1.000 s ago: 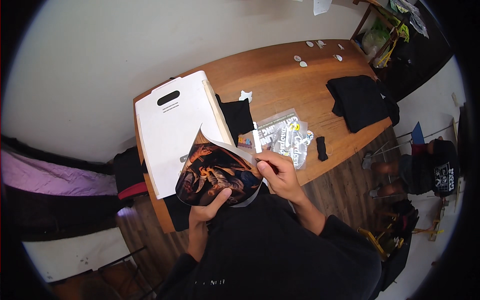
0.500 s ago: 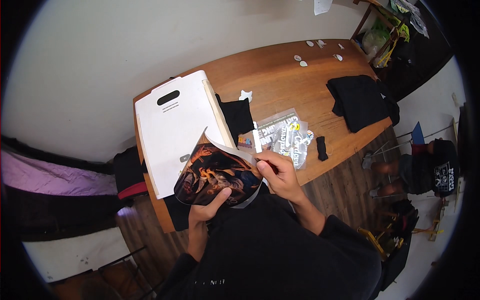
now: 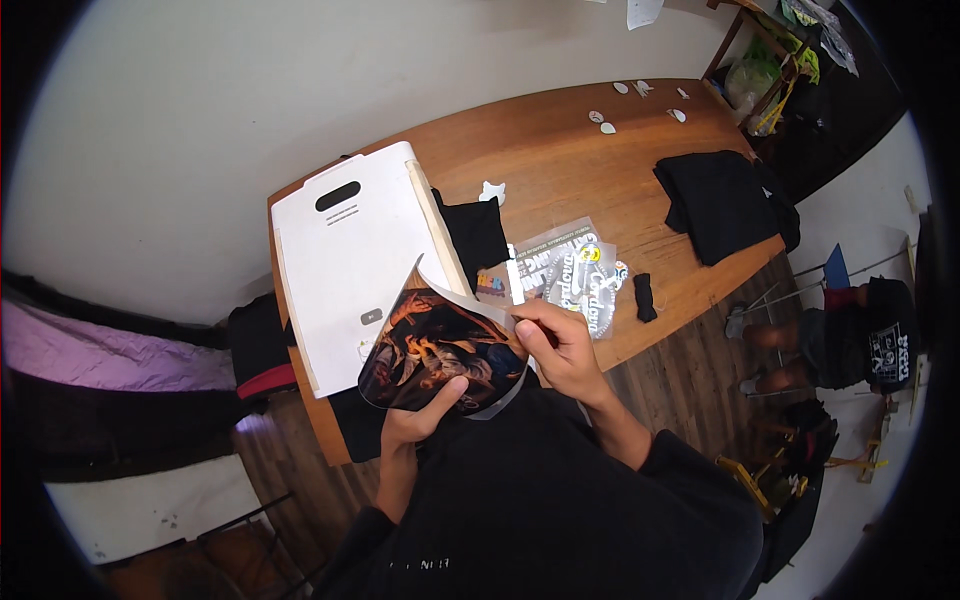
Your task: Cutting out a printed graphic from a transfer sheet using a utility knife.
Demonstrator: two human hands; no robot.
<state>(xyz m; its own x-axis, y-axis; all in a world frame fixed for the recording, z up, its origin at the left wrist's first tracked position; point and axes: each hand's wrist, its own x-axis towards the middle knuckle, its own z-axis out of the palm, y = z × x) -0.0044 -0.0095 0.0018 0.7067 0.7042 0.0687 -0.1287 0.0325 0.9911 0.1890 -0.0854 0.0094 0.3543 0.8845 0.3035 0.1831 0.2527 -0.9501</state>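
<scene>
From my remote seat I had the dark printed sheet (image 3: pixel 435 350) up in front of the wearer's torso, its pale edge curling over and its top corner overlapping the white case (image 3: pixel 355 230) in my view. The left hand (image 3: pixel 415 420) had its grip closed on the lower edge, thumb on the picture, other fingers hidden beneath. The right hand (image 3: pixel 560 345) pinched the right edge, its grip drawn tight. The case sat on the wooden worktop (image 3: pixel 570 165), black cloth (image 3: pixel 475 235) poking out beside it. Clear printed films (image 3: pixel 585 290) overlapped near the right hand, a small black bundle (image 3: pixel 644 297) just beside them. Farther right lay folded black fabric (image 3: pixel 715 210).
</scene>
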